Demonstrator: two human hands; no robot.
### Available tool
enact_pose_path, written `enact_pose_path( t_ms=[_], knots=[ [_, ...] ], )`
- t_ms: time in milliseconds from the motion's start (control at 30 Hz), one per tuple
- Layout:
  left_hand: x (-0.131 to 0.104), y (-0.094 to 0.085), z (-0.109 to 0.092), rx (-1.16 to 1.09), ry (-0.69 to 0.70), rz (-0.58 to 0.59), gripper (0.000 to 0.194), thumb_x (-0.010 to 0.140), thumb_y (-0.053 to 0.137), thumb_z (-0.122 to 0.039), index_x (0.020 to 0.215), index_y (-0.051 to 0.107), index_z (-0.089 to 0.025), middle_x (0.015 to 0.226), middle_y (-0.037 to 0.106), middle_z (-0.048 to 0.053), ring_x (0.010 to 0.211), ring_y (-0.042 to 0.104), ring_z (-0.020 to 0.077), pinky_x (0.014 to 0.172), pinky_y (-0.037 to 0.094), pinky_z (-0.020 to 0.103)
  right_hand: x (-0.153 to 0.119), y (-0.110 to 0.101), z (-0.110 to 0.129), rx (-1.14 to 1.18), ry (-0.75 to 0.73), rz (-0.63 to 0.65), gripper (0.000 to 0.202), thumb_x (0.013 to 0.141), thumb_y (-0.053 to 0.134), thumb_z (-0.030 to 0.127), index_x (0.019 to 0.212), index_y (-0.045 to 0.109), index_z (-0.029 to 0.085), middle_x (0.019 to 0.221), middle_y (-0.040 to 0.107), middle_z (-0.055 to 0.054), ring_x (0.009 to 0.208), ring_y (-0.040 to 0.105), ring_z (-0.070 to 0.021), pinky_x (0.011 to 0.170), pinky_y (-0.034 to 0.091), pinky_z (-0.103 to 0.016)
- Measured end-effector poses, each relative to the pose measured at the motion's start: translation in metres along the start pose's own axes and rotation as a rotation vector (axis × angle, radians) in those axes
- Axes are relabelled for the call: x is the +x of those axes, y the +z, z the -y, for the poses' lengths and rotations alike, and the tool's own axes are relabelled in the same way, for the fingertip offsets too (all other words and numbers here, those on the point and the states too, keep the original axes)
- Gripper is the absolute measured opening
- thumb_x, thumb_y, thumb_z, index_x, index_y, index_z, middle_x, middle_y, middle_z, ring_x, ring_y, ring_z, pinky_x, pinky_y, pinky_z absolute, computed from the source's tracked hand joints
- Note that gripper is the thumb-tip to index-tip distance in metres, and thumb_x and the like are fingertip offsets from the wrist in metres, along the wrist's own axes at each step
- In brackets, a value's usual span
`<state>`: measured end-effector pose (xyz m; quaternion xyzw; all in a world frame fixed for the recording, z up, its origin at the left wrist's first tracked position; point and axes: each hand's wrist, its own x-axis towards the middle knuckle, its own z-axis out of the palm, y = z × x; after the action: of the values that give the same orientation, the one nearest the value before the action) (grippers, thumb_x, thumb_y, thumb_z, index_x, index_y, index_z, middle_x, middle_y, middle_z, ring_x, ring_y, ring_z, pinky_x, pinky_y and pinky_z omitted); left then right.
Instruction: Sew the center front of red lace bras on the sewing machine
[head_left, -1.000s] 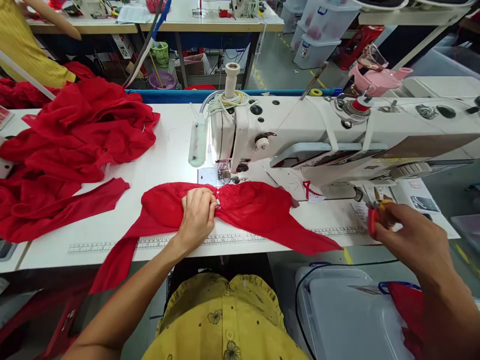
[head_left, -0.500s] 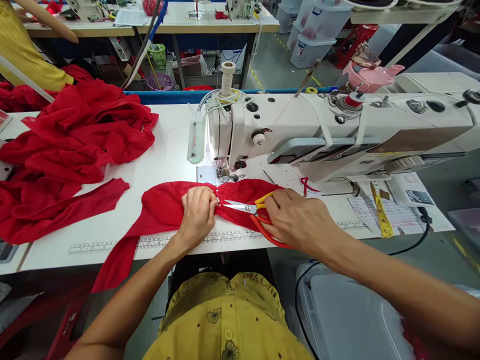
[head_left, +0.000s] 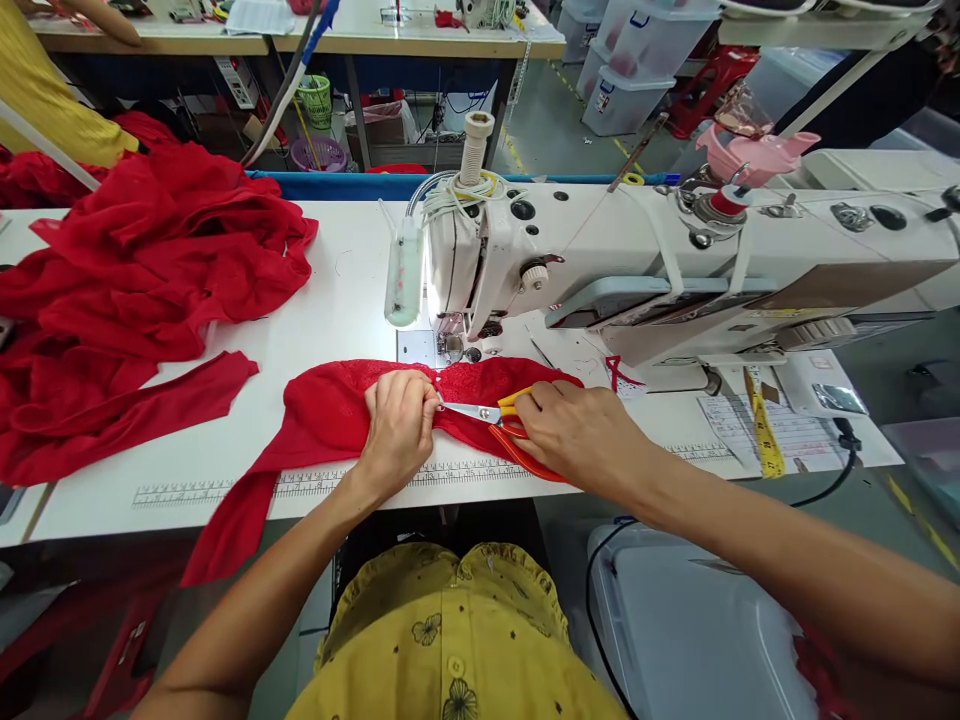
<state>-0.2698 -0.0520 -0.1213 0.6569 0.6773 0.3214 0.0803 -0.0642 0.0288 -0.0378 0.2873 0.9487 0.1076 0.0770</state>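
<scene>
A long piece of red fabric [head_left: 322, 400] lies across the white table in front of the sewing machine [head_left: 487, 270], one end hanging over the front edge. My left hand [head_left: 400, 425] is closed, pinching the fabric near its middle. My right hand [head_left: 574, 435] grips scissors [head_left: 487, 412] with orange and yellow handles. Their blades point left, nearly together, with the tips at the fingertips of my left hand. What lies between the tips is too small to tell.
A large heap of red fabric [head_left: 165, 260] covers the table's left side. Papers and a yellow measuring tape [head_left: 763, 430] are at the right. Below the table stands a translucent bin [head_left: 697, 620]. Behind, another person's yellow sleeve [head_left: 52, 95] shows at the upper left.
The scissors have moved left to the fingers of my left hand, and their blades have come closer together. My right hand has shifted left with them. The camera view has shifted slightly.
</scene>
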Motion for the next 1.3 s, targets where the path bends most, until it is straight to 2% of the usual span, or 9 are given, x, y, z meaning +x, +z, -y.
enact_pose_path(
  t_ms=[200,333,400,533,733,867,933,1033,1300],
  knots=[
    [0.001,-0.009,-0.003,-0.018,-0.040,-0.210,0.016,0.101,0.044,-0.019,0.090,0.055,-0.019,0.105,0.063,0.008,0.102,0.052,0.0243,0.086,0.038,0.039,-0.067,0.015,-0.042,0.136,0.358,-0.258,0.043,0.095,0.051,0.056,0.082,0.068,0.019,0.074,0.071,-0.009,0.058,0.062,-0.0202,0.048,0.027,-0.029],
    [-0.004,-0.025,-0.011,0.031,0.029,-0.200,0.011,0.101,0.047,-0.018,0.103,0.059,-0.017,0.105,0.064,0.008,0.101,0.053,0.0236,0.088,0.041,0.039,-0.129,0.045,-0.092,0.297,0.797,0.027,0.047,0.085,0.061,0.064,0.058,0.056,0.026,0.053,0.064,-0.007,0.040,0.055,-0.0232,0.038,0.032,-0.031],
    [-0.007,-0.030,-0.013,0.055,0.075,-0.135,0.010,0.100,0.050,-0.016,0.102,0.059,-0.017,0.102,0.065,0.007,0.097,0.055,0.0225,0.085,0.042,0.038,-0.152,0.068,-0.114,0.366,0.824,0.085,0.045,0.083,0.061,0.064,0.058,0.057,0.027,0.054,0.065,-0.007,0.039,0.056,-0.0253,0.035,0.033,-0.032],
    [-0.014,-0.035,-0.008,0.122,0.169,0.001,0.010,0.099,0.053,-0.016,0.100,0.063,-0.017,0.098,0.065,0.006,0.091,0.056,0.0214,0.077,0.041,0.036,-0.170,0.108,-0.141,0.291,0.715,-0.073,0.043,0.084,0.060,0.063,0.059,0.062,0.028,0.052,0.064,-0.007,0.034,0.054,-0.0253,0.032,0.028,-0.031],
    [-0.015,-0.042,0.009,0.127,0.269,0.044,0.014,0.100,0.052,-0.016,0.105,0.064,-0.015,0.099,0.067,0.007,0.090,0.057,0.0199,0.077,0.044,0.035,-0.131,0.085,-0.106,-0.011,0.699,-0.179,0.025,0.090,0.063,0.039,0.069,0.068,0.027,0.058,0.066,-0.007,0.040,0.056,-0.0212,0.037,0.027,-0.030],
    [-0.006,-0.041,0.014,0.137,0.409,0.068,0.019,0.100,0.051,-0.017,0.114,0.064,-0.013,0.107,0.068,0.011,0.098,0.059,0.0218,0.083,0.047,0.037,-0.068,0.056,-0.033,0.236,0.369,-0.622,0.022,0.098,0.050,0.018,0.106,0.070,0.020,0.099,0.074,-0.012,0.089,0.071,-0.0232,0.071,0.055,-0.035],
    [-0.002,-0.037,0.015,0.153,0.452,0.108,0.022,0.101,0.053,-0.022,0.117,0.064,-0.012,0.109,0.068,0.011,0.100,0.060,0.0231,0.086,0.048,0.039,-0.036,0.050,-0.001,0.503,0.125,-0.593,0.025,0.098,0.050,0.013,0.114,0.068,0.021,0.105,0.073,-0.008,0.095,0.068,-0.0193,0.084,0.057,-0.034],
    [-0.001,-0.030,0.015,0.236,0.446,0.155,0.029,0.100,0.055,-0.034,0.120,0.065,-0.016,0.109,0.068,0.010,0.098,0.061,0.0247,0.090,0.047,0.045,0.000,0.051,0.024,0.624,0.012,-0.556,0.026,0.099,0.048,0.011,0.114,0.067,0.019,0.105,0.071,-0.009,0.096,0.064,-0.0199,0.085,0.057,-0.035],
    [-0.012,-0.024,0.012,0.421,0.460,0.124,0.038,0.098,0.057,-0.043,0.130,0.063,-0.023,0.117,0.068,0.013,0.101,0.063,0.0284,0.109,0.030,0.070,0.030,0.071,0.029,0.664,-0.109,-0.475,0.023,0.101,0.052,0.023,0.116,0.067,0.016,0.112,0.069,-0.010,0.104,0.059,-0.0234,0.091,0.052,-0.041]
  ],
)
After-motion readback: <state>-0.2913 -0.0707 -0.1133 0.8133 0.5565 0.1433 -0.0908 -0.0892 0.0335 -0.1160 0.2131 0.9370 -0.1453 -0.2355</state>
